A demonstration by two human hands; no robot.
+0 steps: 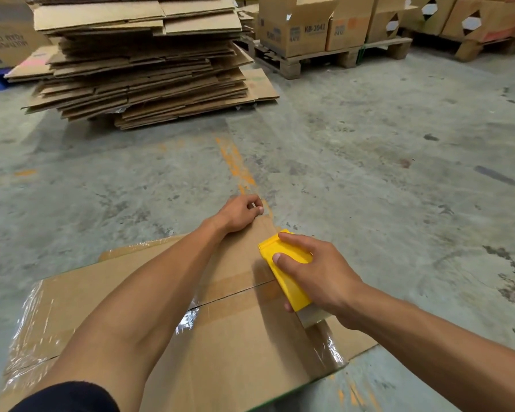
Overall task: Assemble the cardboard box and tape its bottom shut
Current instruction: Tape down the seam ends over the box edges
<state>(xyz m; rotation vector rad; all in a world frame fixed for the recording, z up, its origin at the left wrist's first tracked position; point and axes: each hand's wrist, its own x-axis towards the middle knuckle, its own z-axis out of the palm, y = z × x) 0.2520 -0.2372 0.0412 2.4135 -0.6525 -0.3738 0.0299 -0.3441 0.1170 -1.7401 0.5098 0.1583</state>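
A brown cardboard box (244, 346) lies in front of me with its flaps folded shut and facing up. Clear tape (329, 341) runs over its right side and glints along its left edge. My right hand (315, 272) grips a yellow tape dispenser (286, 270) near the box's far right edge, above the seam between the flaps. My left hand (241, 214) reaches across the box and curls its fingers over the far corner.
A tall stack of flattened cardboard sheets (143, 60) stands on the concrete floor at the back left. Wooden pallets (318, 59) with printed boxes (297, 28) stand at the back right. An orange painted line (235, 165) runs along the floor ahead.
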